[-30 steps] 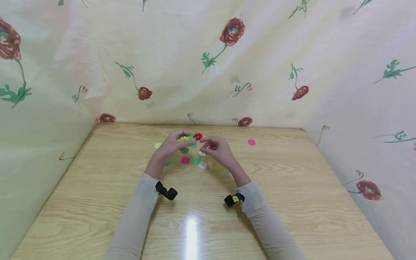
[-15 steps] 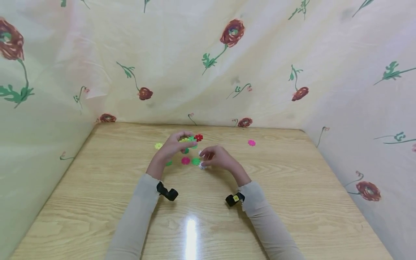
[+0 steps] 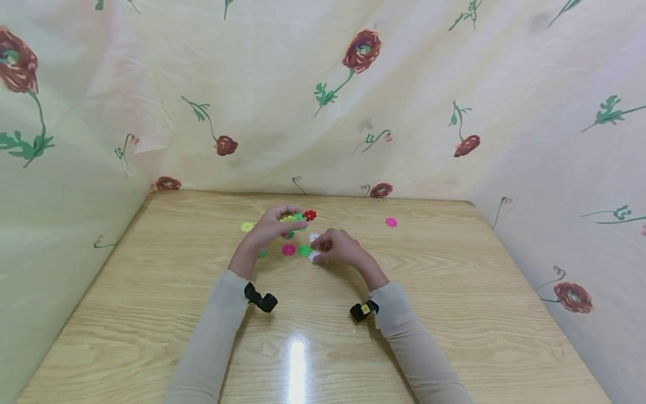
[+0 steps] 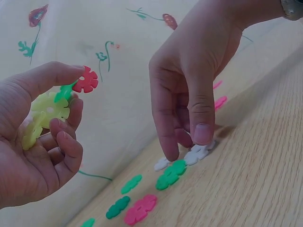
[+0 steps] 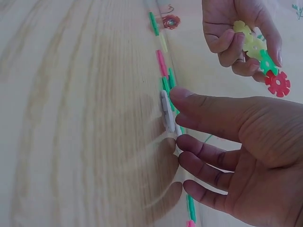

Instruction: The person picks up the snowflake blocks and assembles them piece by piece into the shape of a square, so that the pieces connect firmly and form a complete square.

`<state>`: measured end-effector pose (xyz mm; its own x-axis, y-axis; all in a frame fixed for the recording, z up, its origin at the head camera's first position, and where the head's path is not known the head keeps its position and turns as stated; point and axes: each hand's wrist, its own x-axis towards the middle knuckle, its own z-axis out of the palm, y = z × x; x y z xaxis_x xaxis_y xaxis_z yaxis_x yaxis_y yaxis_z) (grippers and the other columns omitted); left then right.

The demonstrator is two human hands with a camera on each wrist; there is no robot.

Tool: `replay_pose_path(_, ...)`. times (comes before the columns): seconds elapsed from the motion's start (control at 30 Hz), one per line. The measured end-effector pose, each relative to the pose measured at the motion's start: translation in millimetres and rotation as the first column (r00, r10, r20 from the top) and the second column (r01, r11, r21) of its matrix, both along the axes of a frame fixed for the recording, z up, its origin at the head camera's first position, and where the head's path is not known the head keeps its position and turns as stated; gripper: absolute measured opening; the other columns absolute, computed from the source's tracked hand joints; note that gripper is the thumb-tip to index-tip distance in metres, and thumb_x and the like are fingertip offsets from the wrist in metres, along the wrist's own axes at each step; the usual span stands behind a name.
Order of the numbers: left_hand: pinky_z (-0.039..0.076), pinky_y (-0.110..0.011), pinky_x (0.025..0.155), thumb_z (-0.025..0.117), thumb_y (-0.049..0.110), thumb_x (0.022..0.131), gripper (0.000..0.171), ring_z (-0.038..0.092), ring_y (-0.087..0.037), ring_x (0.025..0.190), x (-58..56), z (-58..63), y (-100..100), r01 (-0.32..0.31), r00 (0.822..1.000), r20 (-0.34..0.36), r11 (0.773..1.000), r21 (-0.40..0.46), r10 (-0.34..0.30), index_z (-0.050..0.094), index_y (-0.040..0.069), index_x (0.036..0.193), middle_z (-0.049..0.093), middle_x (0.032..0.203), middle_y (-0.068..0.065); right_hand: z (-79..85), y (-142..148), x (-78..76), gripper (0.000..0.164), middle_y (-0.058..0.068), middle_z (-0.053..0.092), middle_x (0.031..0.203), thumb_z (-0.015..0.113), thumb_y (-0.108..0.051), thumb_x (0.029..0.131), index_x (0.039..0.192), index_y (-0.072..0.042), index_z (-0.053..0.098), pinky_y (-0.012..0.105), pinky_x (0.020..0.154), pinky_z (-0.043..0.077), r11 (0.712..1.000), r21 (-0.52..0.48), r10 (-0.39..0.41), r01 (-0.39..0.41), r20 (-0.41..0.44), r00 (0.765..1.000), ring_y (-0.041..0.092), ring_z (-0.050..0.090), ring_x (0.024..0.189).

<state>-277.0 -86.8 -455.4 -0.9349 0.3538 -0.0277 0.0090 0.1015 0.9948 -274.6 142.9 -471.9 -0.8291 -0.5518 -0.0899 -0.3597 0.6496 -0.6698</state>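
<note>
My left hand (image 3: 266, 229) holds a joined chain of notched flower-shaped plastic discs above the table. In the left wrist view the chain runs from yellow discs (image 4: 51, 109) in the palm to a green disc (image 4: 64, 92) and a red disc (image 4: 86, 80) at the thumb tip. My right hand (image 3: 344, 248) reaches down at a white disc (image 4: 198, 154) lying flat on the wood. Its thumb touches that disc, while the fingers stay spread and loosely bent in the right wrist view. A green disc (image 4: 171, 174) lies beside the white one.
Other loose discs lie about the hands: a second white disc (image 3: 314, 237), a pink disc (image 3: 289, 249) and a yellow disc (image 3: 247, 226). Farther right is another pink disc (image 3: 391, 222). Flowered cloth (image 3: 282, 112) borders the wooden table (image 3: 444, 292) at the back and sides.
My right hand has come away from beside the left hand's chain and moved down to the nearer white disc. The left hand keeps its hold almost in place.
</note>
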Motion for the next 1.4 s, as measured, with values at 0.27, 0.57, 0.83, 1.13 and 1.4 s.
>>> replay_pose_path(0.27,0.051,-0.049,0.089,0.074,0.025,0.094,0.041,0.051,-0.047,0.108,-0.8,-0.7,-0.4,0.009,1.000,-0.015,1.000,-0.006,-0.009,0.061,0.007,0.128,0.056,0.138,-0.008,0.1,-2.9,-0.1,0.020,0.007,0.073,0.097,0.083,-0.013,0.085,0.103,-0.005,0.079,0.029,0.081,0.052,0.999,0.030,0.029,-0.028,-0.026,0.999,0.015,0.060,0.089)
replay_pose_path(0.57,0.051,-0.050,0.090,0.074,0.025,0.093,0.040,0.052,-0.043,0.096,-0.9,-1.0,-0.4,0.012,1.000,-0.018,1.000,-0.006,-0.012,0.062,0.008,0.127,0.055,0.137,-0.007,-1.1,-4.0,0.2,0.018,0.006,0.067,0.092,0.085,-0.011,0.084,0.097,-0.006,0.075,0.027,0.079,0.047,1.000,0.012,0.010,-0.010,0.012,1.000,0.015,0.054,0.086)
replay_pose_path(0.83,0.051,-0.047,0.088,0.076,0.026,0.093,0.042,0.051,-0.041,0.100,-1.7,-1.5,0.0,0.003,1.000,0.009,1.000,-0.003,-0.003,0.062,0.009,0.129,0.055,0.140,-0.006,-1.2,-3.8,1.6,0.019,0.006,0.066,0.087,0.083,-0.006,0.083,0.096,-0.005,0.070,0.026,0.072,0.048,1.000,-0.021,0.023,-0.022,0.013,1.000,0.014,0.055,0.080)
replay_pose_path(1.13,0.050,-0.047,0.091,0.076,0.027,0.092,0.044,0.053,-0.028,0.088,-2.0,-2.7,-0.3,0.000,1.000,0.018,1.000,-0.014,0.000,0.061,0.010,0.130,0.054,0.142,-0.006,-1.1,-4.5,1.3,0.014,0.008,0.068,0.091,0.077,-0.001,0.088,0.098,-0.005,0.068,0.025,0.074,0.050,0.999,-0.043,0.015,-0.015,-0.005,1.000,0.016,0.059,0.084)
replay_pose_path(1.4,0.049,-0.041,0.085,0.076,0.028,0.092,0.043,0.044,-0.014,0.065,-3.5,-4.0,-1.0,-0.005,1.000,0.025,1.000,-0.011,0.005,0.062,0.010,0.128,0.054,0.139,-0.006,1.0,-3.2,0.5,0.012,0.008,0.069,0.092,0.075,-0.002,0.090,0.100,-0.006,0.070,0.026,0.075,0.050,0.995,-0.096,-0.040,0.036,-0.044,0.998,0.017,0.059,0.083)
